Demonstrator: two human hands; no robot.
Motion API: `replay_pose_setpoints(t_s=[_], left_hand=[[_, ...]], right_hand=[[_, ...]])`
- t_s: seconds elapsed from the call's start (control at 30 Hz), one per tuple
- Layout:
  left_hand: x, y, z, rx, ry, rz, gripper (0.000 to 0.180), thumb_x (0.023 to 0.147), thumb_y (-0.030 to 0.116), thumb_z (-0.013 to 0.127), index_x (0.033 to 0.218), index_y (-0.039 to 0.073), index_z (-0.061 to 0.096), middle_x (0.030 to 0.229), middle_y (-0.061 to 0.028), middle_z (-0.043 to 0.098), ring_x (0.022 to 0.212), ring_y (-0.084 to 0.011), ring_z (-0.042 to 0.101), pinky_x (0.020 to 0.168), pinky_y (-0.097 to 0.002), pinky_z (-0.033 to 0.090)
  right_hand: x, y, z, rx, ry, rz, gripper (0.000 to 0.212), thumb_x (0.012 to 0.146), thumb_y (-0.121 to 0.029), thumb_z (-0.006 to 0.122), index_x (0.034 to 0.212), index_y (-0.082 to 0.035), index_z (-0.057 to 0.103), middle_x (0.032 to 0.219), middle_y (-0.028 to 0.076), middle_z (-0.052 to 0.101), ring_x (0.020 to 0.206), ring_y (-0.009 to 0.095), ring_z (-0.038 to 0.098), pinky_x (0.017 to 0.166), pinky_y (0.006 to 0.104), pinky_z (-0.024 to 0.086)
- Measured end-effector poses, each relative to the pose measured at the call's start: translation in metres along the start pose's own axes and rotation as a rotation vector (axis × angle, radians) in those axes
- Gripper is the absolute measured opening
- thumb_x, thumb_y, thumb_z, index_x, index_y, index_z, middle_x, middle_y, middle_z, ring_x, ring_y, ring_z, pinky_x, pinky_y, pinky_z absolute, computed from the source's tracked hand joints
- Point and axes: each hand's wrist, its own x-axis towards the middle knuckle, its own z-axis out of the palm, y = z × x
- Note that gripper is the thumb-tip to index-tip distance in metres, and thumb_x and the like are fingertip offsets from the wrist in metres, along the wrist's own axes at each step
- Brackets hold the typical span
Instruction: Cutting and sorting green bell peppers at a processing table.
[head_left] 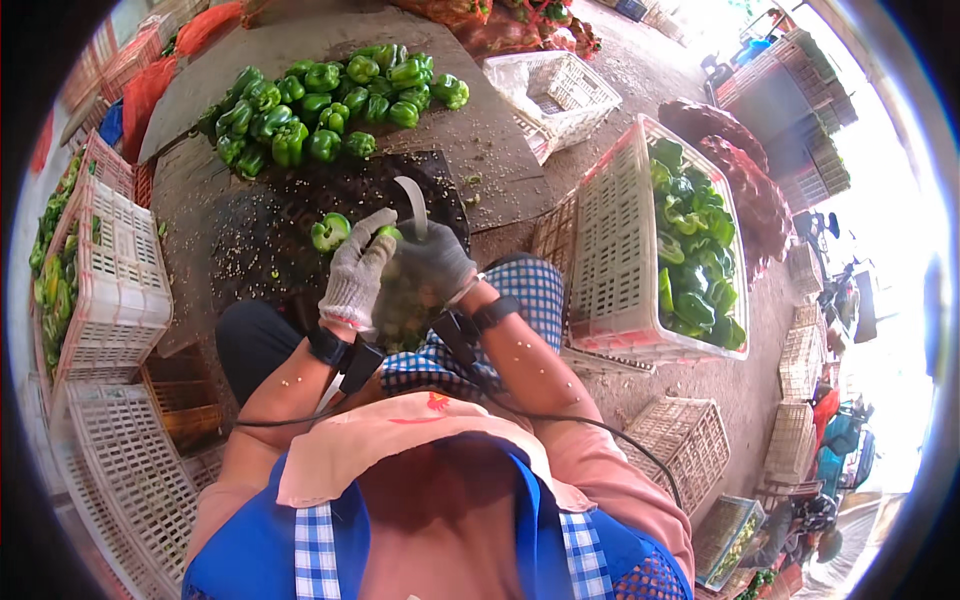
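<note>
My left hand (354, 272), in a whitish knit glove, is closed around a piece of green bell pepper (389, 233), mostly hidden by the fingers. Just to its left is a cut green bell pepper (330, 232) with its pale inside showing; I cannot tell whether the hand touches it. In a grey glove, my right hand (437, 262) grips a knife with a curved, pale blade (411, 198) pointing up and away from me. Both hands are close together over the near edge of a dark, seed-strewn board (285, 212).
Beyond the board lies a heap of whole green peppers (330, 105) on a brown work surface (490, 130). A white crate (612, 250) of cut peppers stands at my right, another crate (125, 265) at my left. Farther off are a white crate (575, 105) and red mesh sacks (735, 170).
</note>
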Motion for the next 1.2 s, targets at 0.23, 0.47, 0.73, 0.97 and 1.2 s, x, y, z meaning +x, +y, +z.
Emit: replay_pose_setpoints(t_s=[0.23,0.47,0.73,0.97,1.2], left_hand=[[-0.020,0.016,-0.003,0.600,0.074,0.570,0.039,0.088,0.002,0.060,0.126,0.005,0.056,0.122,-0.0168,0.062,0.115,-0.0308,0.060,0.096,-0.0365,0.047],[-0.039,-0.022,-0.004,0.058,0.106,0.089,0.034,0.093,0.019,0.063,0.123,0.003,0.058,0.115,-0.0062,0.064,0.103,-0.0131,0.058,0.091,-0.0290,0.047],[-0.040,-0.032,-0.036,-0.224,0.089,-0.094,0.033,0.096,0.028,0.060,0.120,0.005,0.062,0.113,-0.0016,0.065,0.101,-0.0101,0.057,0.090,-0.0266,0.046],[-0.035,-0.024,-0.049,-0.506,0.248,-0.196,0.025,0.096,0.018,0.059,0.118,0.005,0.061,0.100,-0.0021,0.065,0.090,-0.0113,0.060,0.084,-0.0262,0.049],[-0.035,-0.019,-0.056,0.070,0.229,0.004,0.049,0.086,-0.001,0.056,0.133,0.010,0.050,0.120,-0.0094,0.061,0.105,-0.0155,0.057,0.094,-0.0284,0.044]], right_hand=[[0.002,0.020,0.012,-0.311,-0.070,-0.002,0.022,0.083,-0.016,0.074,0.099,-0.003,0.070,0.087,0.002,0.068,0.076,0.009,0.061,0.067,0.0282,0.052],[-0.007,0.046,0.010,0.086,-0.072,-0.057,0.016,0.086,-0.008,0.069,0.101,-0.001,0.068,0.085,0.000,0.068,0.078,0.006,0.059,0.066,0.0244,0.050],[-0.005,0.035,0.024,0.026,-0.139,0.085,0.020,0.086,-0.009,0.069,0.104,-0.001,0.068,0.088,0.001,0.068,0.073,0.008,0.061,0.068,0.0228,0.050],[-0.002,0.034,0.030,0.195,-0.209,0.076,0.012,0.085,-0.009,0.069,0.095,-0.003,0.067,0.083,-0.003,0.063,0.073,0.007,0.057,0.067,0.0230,0.047],[0.000,0.021,0.050,0.008,-0.014,-0.023,0.018,0.088,-0.017,0.070,0.096,-0.002,0.067,0.087,-0.001,0.065,0.077,0.007,0.056,0.071,0.0232,0.047]])
